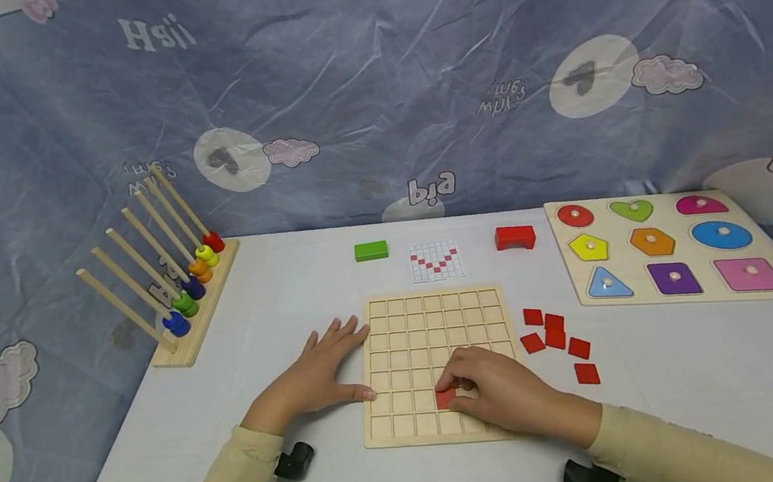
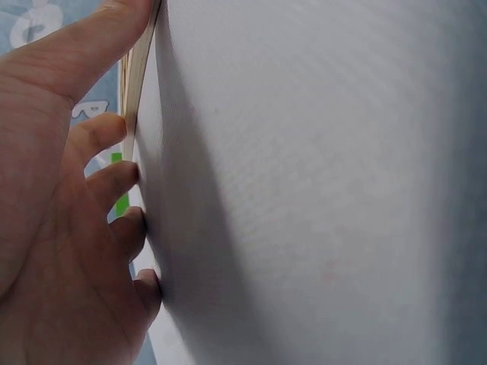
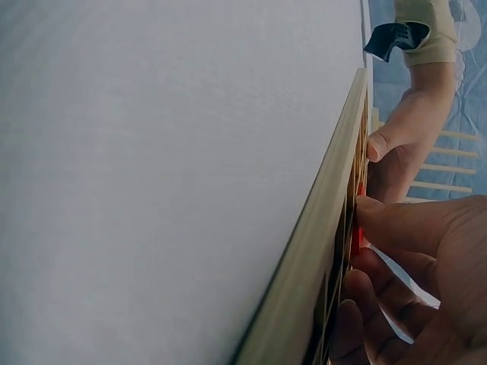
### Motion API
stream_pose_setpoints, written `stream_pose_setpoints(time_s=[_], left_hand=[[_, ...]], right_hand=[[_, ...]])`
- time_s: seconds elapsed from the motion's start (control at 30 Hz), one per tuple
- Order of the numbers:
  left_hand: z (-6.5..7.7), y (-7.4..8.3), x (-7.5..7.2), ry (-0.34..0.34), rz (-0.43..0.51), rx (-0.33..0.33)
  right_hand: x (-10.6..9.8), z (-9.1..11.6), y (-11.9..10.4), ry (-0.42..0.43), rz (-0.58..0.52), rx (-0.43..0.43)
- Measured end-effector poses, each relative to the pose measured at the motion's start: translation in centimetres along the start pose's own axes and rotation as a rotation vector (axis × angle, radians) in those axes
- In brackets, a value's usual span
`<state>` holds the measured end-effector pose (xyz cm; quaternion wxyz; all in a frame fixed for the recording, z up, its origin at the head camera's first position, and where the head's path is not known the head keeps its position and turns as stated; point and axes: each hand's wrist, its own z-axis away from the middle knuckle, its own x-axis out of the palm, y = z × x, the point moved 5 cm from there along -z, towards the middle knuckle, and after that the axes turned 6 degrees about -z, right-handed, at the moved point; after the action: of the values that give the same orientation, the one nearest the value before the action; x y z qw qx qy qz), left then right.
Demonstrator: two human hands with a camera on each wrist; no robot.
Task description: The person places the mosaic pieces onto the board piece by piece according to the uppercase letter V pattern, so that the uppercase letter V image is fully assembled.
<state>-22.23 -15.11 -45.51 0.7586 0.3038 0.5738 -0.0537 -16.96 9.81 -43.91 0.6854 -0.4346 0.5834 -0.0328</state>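
A wooden grid board (image 1: 392,358) lies flat on the white table in the head view. My right hand (image 1: 505,391) pinches a red square tile (image 1: 445,398) between thumb and fingers, at a cell in the lower middle of the board. The right wrist view shows the same red tile (image 3: 358,228) at the board's surface by the fingertips. With fingers spread, my left hand (image 1: 312,375) rests at the board's left edge, thumb and index finger touching it. Loose red tiles (image 1: 556,339) are scattered just right of the board.
Behind the board lie a patterned card (image 1: 435,260), a green block (image 1: 370,251) and a red arch-shaped block (image 1: 515,237). A pegged stand (image 1: 180,354) with coloured beads is at the left. A shape puzzle (image 1: 683,295) occupies the right side. Patterned cloth (image 1: 363,93) hangs behind the table.
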Motion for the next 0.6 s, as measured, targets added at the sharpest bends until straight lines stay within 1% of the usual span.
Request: stream_pose_setpoints(time_s=[0.37, 0.6], left_hand=[[-0.19, -0.4, 0.3, 0.004, 0.005, 0.001], [-0.04, -0.24, 0.17, 0.001, 0.005, 0.002]], right_hand=[[-0.04, -0.02, -0.01, -0.017, 0.005, 0.01], [0.05, -0.01, 0.07, -0.011, 0.014, 0.013]])
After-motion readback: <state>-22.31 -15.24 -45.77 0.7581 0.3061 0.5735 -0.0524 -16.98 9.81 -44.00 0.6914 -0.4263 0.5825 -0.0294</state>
